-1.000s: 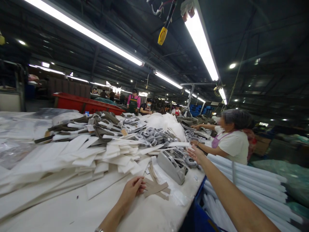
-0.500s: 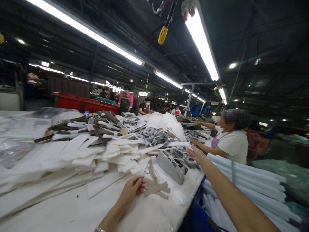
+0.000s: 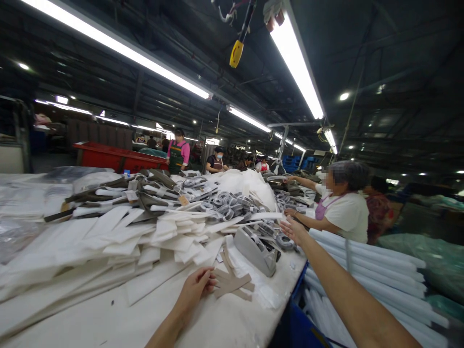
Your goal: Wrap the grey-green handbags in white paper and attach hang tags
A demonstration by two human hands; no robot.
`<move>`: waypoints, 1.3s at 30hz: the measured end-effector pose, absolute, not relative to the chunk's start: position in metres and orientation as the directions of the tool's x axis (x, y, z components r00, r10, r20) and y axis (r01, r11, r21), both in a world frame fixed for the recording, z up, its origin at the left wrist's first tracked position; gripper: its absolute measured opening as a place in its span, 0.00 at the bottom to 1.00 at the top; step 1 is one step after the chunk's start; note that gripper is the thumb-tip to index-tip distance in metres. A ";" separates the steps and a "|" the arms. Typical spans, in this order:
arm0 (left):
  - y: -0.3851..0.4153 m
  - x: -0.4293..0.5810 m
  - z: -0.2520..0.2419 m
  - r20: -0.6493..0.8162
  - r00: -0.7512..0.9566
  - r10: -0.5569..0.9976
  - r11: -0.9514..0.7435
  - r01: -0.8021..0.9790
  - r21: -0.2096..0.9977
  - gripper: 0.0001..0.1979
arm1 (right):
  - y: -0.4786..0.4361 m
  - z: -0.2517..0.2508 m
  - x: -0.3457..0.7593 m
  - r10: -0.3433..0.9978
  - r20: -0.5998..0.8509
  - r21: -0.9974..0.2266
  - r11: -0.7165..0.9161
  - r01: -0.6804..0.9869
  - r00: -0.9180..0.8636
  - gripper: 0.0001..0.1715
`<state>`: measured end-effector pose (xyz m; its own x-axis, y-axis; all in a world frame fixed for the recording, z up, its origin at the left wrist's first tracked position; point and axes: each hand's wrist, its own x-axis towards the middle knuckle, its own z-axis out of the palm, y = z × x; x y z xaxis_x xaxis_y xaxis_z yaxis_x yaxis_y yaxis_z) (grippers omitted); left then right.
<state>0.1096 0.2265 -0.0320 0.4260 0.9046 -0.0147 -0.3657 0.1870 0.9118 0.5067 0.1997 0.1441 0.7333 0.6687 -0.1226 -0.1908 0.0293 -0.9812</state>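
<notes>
My left hand (image 3: 198, 286) is low over the table, its fingers curled together beside the left ends of several flat taupe strips (image 3: 237, 282). Whether anything is pinched in it is hidden. At the table's right side, my right hand (image 3: 293, 231) reaches forward with fingers stretched out and slightly apart, holding nothing visible. Just left of that hand stands a grey tape dispenser (image 3: 253, 252), tilted, on a thin white sheet (image 3: 237, 249). Grey looped pieces (image 3: 282, 241) lie close under the right fingers.
White foam sheets (image 3: 119, 237) spread across the left and middle. Behind them is a heap of dark and grey strap-like pieces (image 3: 155, 186). A blue bin (image 3: 304, 324) with pale foam tubes (image 3: 377, 263) stands at right. A co-worker (image 3: 344, 212) reaches over the table's right side.
The view has shifted slightly to the right, so things sit a little further left. Both my hands keep nearly the same place and pose.
</notes>
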 end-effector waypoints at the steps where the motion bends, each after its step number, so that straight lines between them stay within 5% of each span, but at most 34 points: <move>1: 0.226 0.109 -0.031 -0.017 0.424 0.905 0.187 -0.362 0.913 0.30 | 0.199 0.144 0.508 0.671 -0.122 -0.980 0.033 -0.194 0.731 0.18; 27: 0.241 0.110 -0.039 -0.178 0.410 0.894 0.319 -0.306 0.897 0.35 | 0.213 0.127 0.570 0.647 -0.172 -0.952 0.086 -0.295 0.743 0.17; 39: 0.289 0.135 0.088 0.028 0.533 0.846 0.029 -0.099 0.995 0.39 | 0.223 0.148 0.584 0.673 -0.091 -0.964 0.126 -0.235 0.734 0.16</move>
<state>0.1350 0.2894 0.0879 0.5325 0.8460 0.0281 -0.0992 0.0294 0.9946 0.5838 0.2229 0.1480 0.7344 0.6726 -0.0914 -0.2353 0.1259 -0.9637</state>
